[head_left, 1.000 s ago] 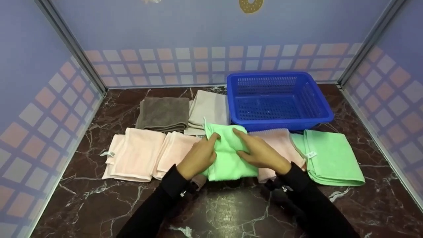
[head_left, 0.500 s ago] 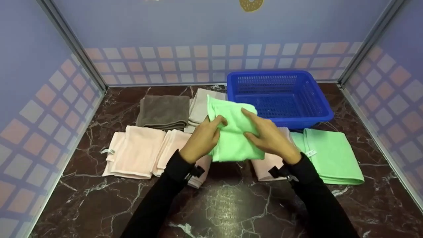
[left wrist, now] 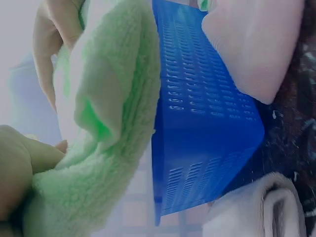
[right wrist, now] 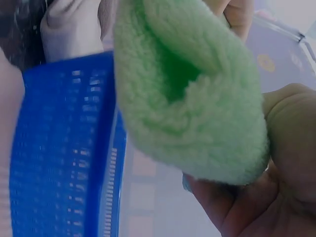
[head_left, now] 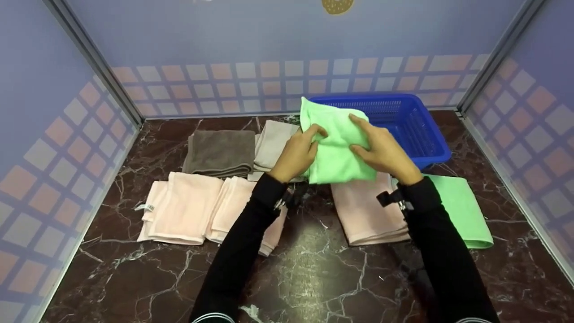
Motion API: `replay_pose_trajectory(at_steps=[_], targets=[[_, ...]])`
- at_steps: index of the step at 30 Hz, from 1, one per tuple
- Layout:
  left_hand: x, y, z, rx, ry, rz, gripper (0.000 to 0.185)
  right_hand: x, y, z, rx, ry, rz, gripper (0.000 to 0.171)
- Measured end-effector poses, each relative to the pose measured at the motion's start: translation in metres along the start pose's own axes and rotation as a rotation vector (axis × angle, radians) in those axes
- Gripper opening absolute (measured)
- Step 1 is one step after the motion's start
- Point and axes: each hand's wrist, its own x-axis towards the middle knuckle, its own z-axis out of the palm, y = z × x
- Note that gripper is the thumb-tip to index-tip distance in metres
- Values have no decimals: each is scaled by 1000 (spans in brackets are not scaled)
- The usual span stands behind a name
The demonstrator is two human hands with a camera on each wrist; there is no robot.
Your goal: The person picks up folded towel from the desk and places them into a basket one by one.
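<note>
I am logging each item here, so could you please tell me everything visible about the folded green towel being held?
The folded green towel is light mint, fluffy like fleece, folded into a thick pad. It is lifted off the table, in front of the blue basket. The left hand and right hand grip its two sides.

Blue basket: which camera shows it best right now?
The head view: the blue basket shows its rim and inside, though the folded green towel held in both hands covers its left part. Both wrist views show only a slotted wall beside the towel.
</note>
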Motion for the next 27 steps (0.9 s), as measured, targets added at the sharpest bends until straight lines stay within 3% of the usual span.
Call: replay_pose_trajectory(at_steps=[14,20,24,27], targets=[[56,-5,16,-21,-12,-109,36,38,33,-19,-21,-19,109,69],[70,-12,22,-19,-77,-169,51,50,47,-16,-29,-33,125,67],[75,-18,31,32,-125,-210,57,54,58,-10,-34,-54,154,66],[76,-22,38,127,-154,-224,59,56,67,-4,-43,-80,179,66]])
